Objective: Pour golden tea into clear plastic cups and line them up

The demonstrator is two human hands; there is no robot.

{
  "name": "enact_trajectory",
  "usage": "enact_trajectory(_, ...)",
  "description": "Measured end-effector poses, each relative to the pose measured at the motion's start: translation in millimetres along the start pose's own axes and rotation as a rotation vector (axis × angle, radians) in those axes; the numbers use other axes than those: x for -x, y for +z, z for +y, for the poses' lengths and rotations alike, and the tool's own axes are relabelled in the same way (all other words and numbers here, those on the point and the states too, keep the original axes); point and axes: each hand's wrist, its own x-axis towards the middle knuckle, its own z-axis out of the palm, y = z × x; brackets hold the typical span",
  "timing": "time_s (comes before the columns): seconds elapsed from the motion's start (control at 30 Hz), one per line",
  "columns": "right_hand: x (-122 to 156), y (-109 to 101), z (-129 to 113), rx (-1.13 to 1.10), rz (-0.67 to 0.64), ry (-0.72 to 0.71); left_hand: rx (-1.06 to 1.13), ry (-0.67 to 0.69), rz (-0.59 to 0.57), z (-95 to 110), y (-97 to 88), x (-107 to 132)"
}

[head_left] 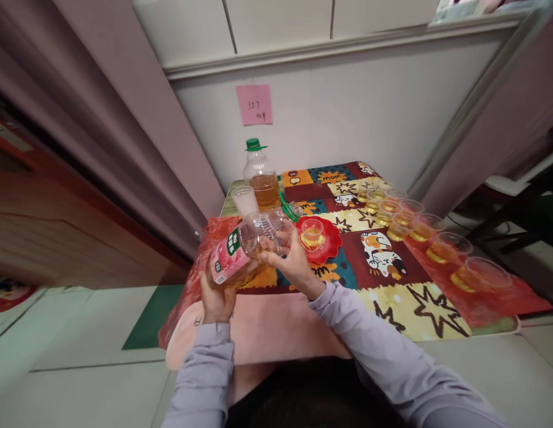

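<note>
Both my hands hold a clear plastic bottle (249, 244) with a pink label, tipped on its side with its neck pointing right. My left hand (217, 300) grips its base end from below. My right hand (291, 264) wraps the neck end. The bottle's mouth sits just over a small clear cup (312, 230) with amber liquid, standing on a red saucer (332, 245). Little amber liquid shows inside the bottle.
A second bottle (259, 178) with a green cap and amber liquid stands upright at the back, an empty cup (245, 200) beside it. Several filled cups (410, 221) line the right side of the patterned tablecloth (392, 297). A pink note (254, 104) hangs on the wall.
</note>
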Motion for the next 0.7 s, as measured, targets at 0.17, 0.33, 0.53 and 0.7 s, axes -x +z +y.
enact_trajectory(0.17,0.7,4.4,-8.9,0.113,0.004,-0.05,-0.27,0.321,0.156,1.7,-13.5,-3.0)
enact_trajectory(0.33,2.5,15.1,-20.1,0.169,-0.048,-0.089,-0.768,0.601,-0.176,54.9,1.3,-13.3)
enact_trajectory(0.53,3.6,20.1,-28.2,0.192,-0.146,-0.123,-0.967,0.514,-0.499,81.6,32.1,-24.9)
enact_trajectory(0.7,-14.3,-40.3,-38.6,0.358,-0.115,-0.11,-0.929,0.52,-0.421,75.6,30.3,-18.7)
